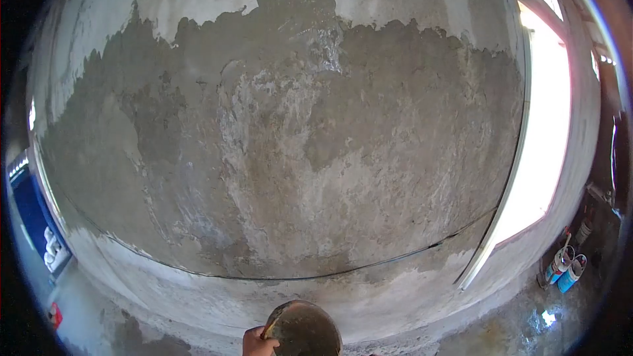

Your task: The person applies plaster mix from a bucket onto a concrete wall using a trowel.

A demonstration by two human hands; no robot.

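Observation:
At the bottom centre, my left hand (258,343) is closed round the left rim of a round, dark-stained bowl-like container (306,333). The container's mouth faces up toward the camera, and its lower part is cut off by the frame edge. Behind it rises a broad plaster wall (369,125) with a large dark damp area under a ragged edge and paler patches in the middle. My right hand is not in view.
A dark cable (264,279) sags across the lower wall. At right are a bright doorway-like opening (541,138) and two buckets (560,260) (572,274) on a wet floor (501,329). A red object (55,315) lies at the far left, below a blue-framed opening (33,211).

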